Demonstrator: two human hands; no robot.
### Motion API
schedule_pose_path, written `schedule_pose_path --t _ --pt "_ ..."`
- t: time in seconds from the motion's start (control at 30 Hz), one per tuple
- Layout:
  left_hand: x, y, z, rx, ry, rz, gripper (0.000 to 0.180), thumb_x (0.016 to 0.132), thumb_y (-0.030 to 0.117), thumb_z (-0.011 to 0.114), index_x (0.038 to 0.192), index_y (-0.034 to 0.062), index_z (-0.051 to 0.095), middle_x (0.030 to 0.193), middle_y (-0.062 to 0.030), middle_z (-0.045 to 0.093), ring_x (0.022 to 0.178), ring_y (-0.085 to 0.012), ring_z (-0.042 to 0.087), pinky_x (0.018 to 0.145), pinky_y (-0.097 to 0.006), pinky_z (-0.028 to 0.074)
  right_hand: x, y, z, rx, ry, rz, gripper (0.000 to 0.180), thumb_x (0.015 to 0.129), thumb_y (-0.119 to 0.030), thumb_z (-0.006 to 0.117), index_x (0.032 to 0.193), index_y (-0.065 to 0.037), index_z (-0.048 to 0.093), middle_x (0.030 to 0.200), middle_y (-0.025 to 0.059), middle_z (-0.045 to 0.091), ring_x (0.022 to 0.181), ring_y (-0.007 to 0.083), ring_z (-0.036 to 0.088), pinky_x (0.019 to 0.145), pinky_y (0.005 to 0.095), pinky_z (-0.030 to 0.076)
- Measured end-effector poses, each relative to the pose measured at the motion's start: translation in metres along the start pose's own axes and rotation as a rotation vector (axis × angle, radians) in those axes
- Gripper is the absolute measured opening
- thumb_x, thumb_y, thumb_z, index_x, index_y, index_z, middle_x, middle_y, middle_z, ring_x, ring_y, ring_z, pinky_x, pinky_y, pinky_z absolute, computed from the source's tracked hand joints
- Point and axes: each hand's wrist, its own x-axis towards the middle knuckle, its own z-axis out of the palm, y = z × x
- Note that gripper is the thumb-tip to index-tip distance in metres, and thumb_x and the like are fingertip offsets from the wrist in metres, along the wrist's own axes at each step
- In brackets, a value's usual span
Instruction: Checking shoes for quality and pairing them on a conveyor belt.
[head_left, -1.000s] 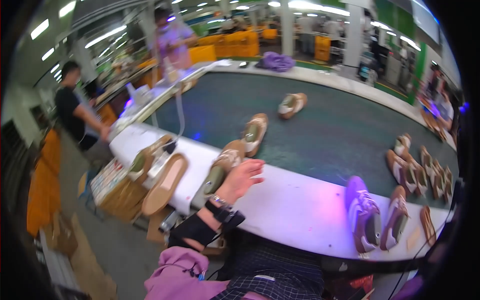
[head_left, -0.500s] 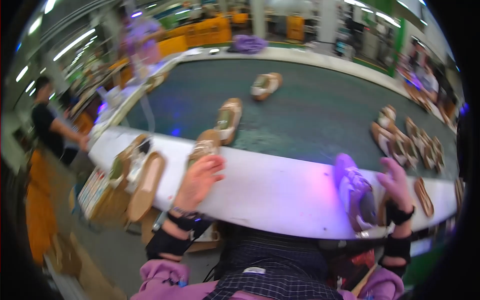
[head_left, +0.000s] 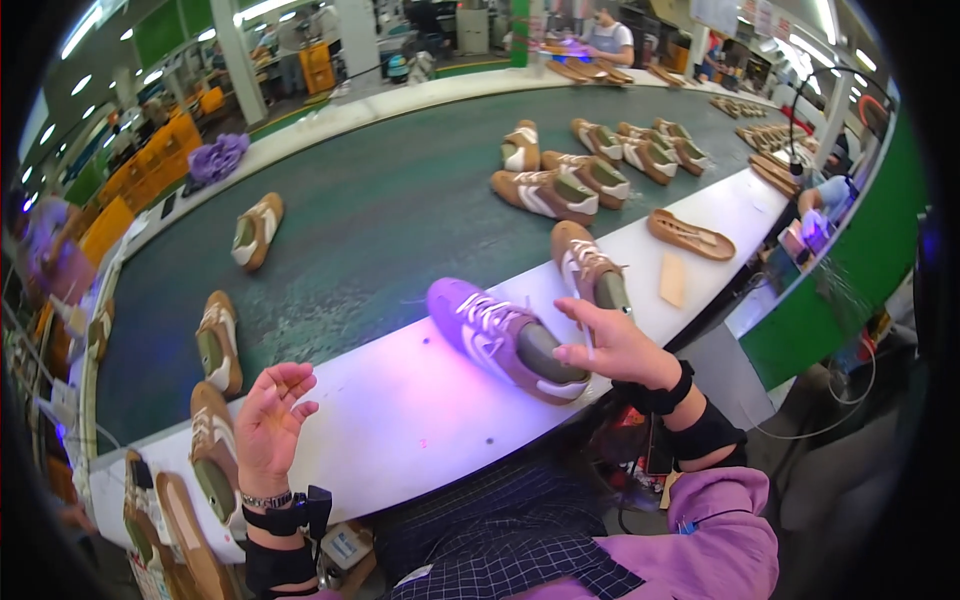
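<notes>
My left hand (head_left: 272,425) is raised over the white ledge with its fingers loosely bent and apart, holding nothing. Beside it stands a brown-and-white sneaker (head_left: 212,440) with a green form inside. My right hand (head_left: 628,345) hovers palm inward, thumb and fingers apart, between two shoes. One is a sneaker (head_left: 490,325) tinted purple by the light, its toe pointing away to the left and a grey-green form in its heel opening. Just beyond my fingers sits another brown sneaker (head_left: 585,262) with white laces. Whether my fingertips touch that one, I cannot tell.
A green belt (head_left: 340,270) runs beyond the white ledge (head_left: 390,425), carrying several sneakers (head_left: 545,193). To the right lie a brown sole (head_left: 690,235) and a beige flat piece (head_left: 672,280). Another sole (head_left: 190,530) is at the lower left. A person (head_left: 608,42) sits across the belt.
The view has swung to the right, so the belt and shoes appear shifted left. My right hand has come nearer the brown sneaker beside the purple-lit one. Both hands stay without a hold.
</notes>
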Motion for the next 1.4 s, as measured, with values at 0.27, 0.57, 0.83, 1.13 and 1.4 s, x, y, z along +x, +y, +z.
schedule_pose_path --t 0.27,0.57,0.83,1.13,1.4 --pt "0.050 -0.031 0.051 0.032 -0.107 -0.192 0.039 0.085 0.022 0.054 0.116 -0.0004 0.050 0.114 -0.0168 0.057 0.105 -0.0260 0.056 0.082 -0.037 0.049 -0.020 0.076 -0.053 0.062 0.483 0.217 0.055 0.077 -0.025 0.070 0.120 0.005 0.051 0.110 0.0186 0.061 0.103 0.0256 0.059 0.092 0.0341 0.045" --pt "0.107 -0.116 0.109 0.599 -0.370 -0.200 0.082 0.074 0.020 0.067 0.143 0.0040 0.026 0.139 -0.0120 0.028 0.130 -0.0236 0.030 0.098 -0.038 0.039 -0.009 0.117 -0.023 0.248 0.292 0.286 0.082 0.068 -0.045 0.072 0.126 0.005 0.044 0.110 0.0227 0.058 0.102 0.0291 0.058 0.088 0.0354 0.046" --pt "0.111 -0.148 0.164 0.544 -0.370 -0.105 0.106 0.056 0.007 0.080 0.143 -0.0006 0.020 0.145 -0.0175 0.002 0.136 -0.0281 0.018 0.110 -0.041 0.028 -0.009 0.105 -0.020 0.105 0.268 0.391 0.075 0.066 -0.036 0.069 0.120 0.008 0.043 0.102 0.0275 0.060 0.095 0.0366 0.061 0.083 0.0378 0.048" --pt "0.124 -0.169 0.182 0.828 -0.421 0.000 0.094 0.065 0.015 0.079 0.140 0.0013 0.024 0.142 -0.0177 0.015 0.130 -0.0343 0.027 0.105 -0.045 0.034 -0.016 0.104 -0.022 0.228 0.204 0.317 0.080 0.066 -0.044 0.074 0.120 0.007 0.046 0.108 0.0240 0.060 0.100 0.0326 0.060 0.088 0.0356 0.046" --pt "0.124 -0.115 0.099 0.601 -0.285 -0.326 0.064 0.074 0.016 0.072 0.129 -0.0010 0.045 0.121 -0.0105 0.049 0.117 -0.0268 0.044 0.102 -0.038 0.035 0.034 0.157 -0.073 0.379 0.428 0.309 0.017 0.084 -0.016 0.067 0.085 -0.003 0.056 0.074 0.0058 0.065 0.064 0.0094 0.059 0.056 0.0244 0.048"
